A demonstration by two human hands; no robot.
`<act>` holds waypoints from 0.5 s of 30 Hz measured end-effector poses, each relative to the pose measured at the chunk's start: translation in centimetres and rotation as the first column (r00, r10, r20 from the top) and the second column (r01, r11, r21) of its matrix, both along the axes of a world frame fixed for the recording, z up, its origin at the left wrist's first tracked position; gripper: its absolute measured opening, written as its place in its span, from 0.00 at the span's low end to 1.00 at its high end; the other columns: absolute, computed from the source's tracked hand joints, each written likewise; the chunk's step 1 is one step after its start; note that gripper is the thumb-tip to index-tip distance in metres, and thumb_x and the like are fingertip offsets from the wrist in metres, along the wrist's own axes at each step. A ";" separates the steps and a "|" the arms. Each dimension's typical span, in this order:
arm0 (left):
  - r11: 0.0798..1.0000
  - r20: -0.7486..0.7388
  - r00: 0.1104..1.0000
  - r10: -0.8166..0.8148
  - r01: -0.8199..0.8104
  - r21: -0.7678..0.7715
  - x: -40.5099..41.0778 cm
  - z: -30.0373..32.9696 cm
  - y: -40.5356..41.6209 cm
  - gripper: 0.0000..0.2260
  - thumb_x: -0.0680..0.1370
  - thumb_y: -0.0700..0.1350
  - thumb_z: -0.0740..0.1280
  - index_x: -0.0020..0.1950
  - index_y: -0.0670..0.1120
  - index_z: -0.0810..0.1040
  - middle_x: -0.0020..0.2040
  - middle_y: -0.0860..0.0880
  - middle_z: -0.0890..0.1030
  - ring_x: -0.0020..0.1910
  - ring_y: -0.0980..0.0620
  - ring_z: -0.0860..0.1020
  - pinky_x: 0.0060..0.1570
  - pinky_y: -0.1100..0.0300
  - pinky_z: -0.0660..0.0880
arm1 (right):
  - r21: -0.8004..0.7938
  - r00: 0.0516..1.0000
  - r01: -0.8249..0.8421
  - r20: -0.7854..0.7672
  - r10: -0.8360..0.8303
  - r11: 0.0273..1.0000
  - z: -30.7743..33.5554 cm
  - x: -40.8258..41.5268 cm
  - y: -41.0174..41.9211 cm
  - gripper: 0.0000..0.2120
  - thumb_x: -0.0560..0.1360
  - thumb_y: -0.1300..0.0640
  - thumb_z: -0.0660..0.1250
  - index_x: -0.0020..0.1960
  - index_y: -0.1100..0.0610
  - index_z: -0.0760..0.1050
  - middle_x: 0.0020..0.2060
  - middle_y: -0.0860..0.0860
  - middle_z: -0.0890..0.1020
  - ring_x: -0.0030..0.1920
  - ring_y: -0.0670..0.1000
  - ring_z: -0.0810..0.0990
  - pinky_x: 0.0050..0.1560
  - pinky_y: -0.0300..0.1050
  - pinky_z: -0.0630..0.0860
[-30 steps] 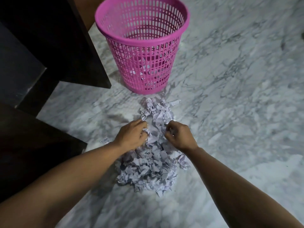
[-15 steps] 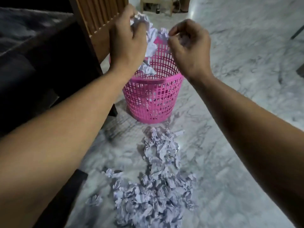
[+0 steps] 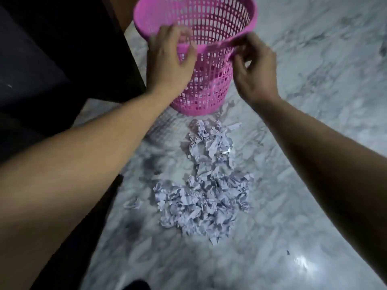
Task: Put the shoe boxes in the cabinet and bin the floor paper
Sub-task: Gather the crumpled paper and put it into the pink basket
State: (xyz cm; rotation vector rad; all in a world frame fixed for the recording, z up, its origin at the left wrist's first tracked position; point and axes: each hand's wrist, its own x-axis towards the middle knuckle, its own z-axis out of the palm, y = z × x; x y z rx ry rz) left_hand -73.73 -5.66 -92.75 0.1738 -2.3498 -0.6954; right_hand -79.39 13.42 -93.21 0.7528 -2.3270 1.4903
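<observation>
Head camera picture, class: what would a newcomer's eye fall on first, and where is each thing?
First, the bright pink basket at top centre, standing on the grey marble floor beside dark furniture. Next, the heap of crumpled paper lying on the floor in front of it. Then the two hands, left hand and right hand, at the basket's near rim, seemingly holding no paper.

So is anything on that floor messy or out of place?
Yes: a heap of crumpled paper lies on the marble floor just in front of the pink bin rather than in it, with one stray ball off to the left. The bin itself stands upright and looks undamaged.
</observation>
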 end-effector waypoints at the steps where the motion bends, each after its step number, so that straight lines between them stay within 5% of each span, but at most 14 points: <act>1: 0.998 0.046 0.998 -0.052 0.054 -0.032 3.6 -2.4 0.9 0.17 0.77 0.52 0.65 0.64 0.48 0.76 0.63 0.49 0.78 0.64 0.46 0.73 0.65 0.55 0.68 | 0.093 0.998 -0.056 0.040 0.053 0.994 -3.0 3.3 1.1 0.12 0.79 0.60 0.60 0.57 0.54 0.80 0.44 0.44 0.83 0.44 0.49 0.81 0.47 0.54 0.80; 3: 0.989 0.321 0.941 -0.104 0.132 -0.066 11.5 -8.0 1.8 0.28 0.78 0.58 0.65 0.76 0.52 0.66 0.77 0.46 0.65 0.75 0.41 0.63 0.72 0.44 0.63 | 0.343 0.981 -0.194 0.055 0.187 0.919 -9.0 10.2 3.6 0.12 0.78 0.57 0.63 0.59 0.54 0.80 0.47 0.48 0.83 0.47 0.53 0.80 0.48 0.55 0.78; 6: 0.991 0.745 0.667 0.011 0.091 -0.097 22.8 -15.3 1.1 0.50 0.71 0.76 0.62 0.82 0.58 0.38 0.82 0.51 0.32 0.81 0.44 0.36 0.75 0.35 0.50 | 0.616 0.934 -0.303 0.040 0.355 0.727 -16.0 19.4 6.6 0.20 0.78 0.44 0.65 0.67 0.50 0.77 0.57 0.52 0.80 0.58 0.59 0.78 0.57 0.58 0.74; 10: 0.978 0.864 0.464 0.196 -0.033 -0.204 31.0 -20.7 -0.5 0.63 0.57 0.87 0.55 0.80 0.57 0.31 0.81 0.47 0.30 0.81 0.40 0.34 0.78 0.35 0.46 | 0.841 0.945 -0.284 0.166 0.281 0.461 -20.5 24.4 7.2 0.47 0.70 0.21 0.56 0.83 0.43 0.55 0.79 0.59 0.63 0.80 0.65 0.60 0.73 0.76 0.55; 15: 0.999 0.870 0.493 -0.010 0.048 -0.015 30.6 -23.4 1.1 0.64 0.60 0.84 0.61 0.81 0.54 0.32 0.79 0.48 0.26 0.78 0.40 0.27 0.77 0.34 0.42 | 0.880 0.943 -0.296 0.208 0.259 0.371 -22.5 24.6 5.4 0.40 0.74 0.26 0.57 0.80 0.44 0.60 0.75 0.60 0.69 0.71 0.64 0.70 0.62 0.67 0.72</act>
